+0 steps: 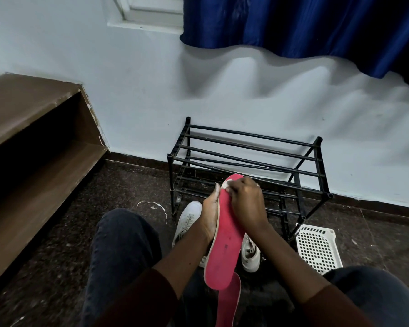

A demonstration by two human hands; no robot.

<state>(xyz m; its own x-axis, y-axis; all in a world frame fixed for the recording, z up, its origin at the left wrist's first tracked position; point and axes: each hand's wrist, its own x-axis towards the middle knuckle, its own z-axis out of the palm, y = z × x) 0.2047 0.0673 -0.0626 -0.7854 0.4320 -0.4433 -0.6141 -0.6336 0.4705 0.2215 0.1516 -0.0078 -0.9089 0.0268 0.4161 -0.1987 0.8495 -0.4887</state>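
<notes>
- left hand (210,215) cupped the red insole (224,234) along its left edge, fingers curled behind it, and held it tilted over the lap above the white sneakers (189,220)
- right hand (246,204) had its fingers curled, pinching what looked like a white wipe (225,185) against the insole's toe end
- wiping probably needed firm backing from the left palm, or the thin foam would flex away
- short strokes from toe towards heel looked best, with a regrip lower down as the wipe travelled
- second insole (229,303) hung below the heel; could not tell what held it, and it risked dropping
- black shoe rack (246,159) stood just behind
</notes>
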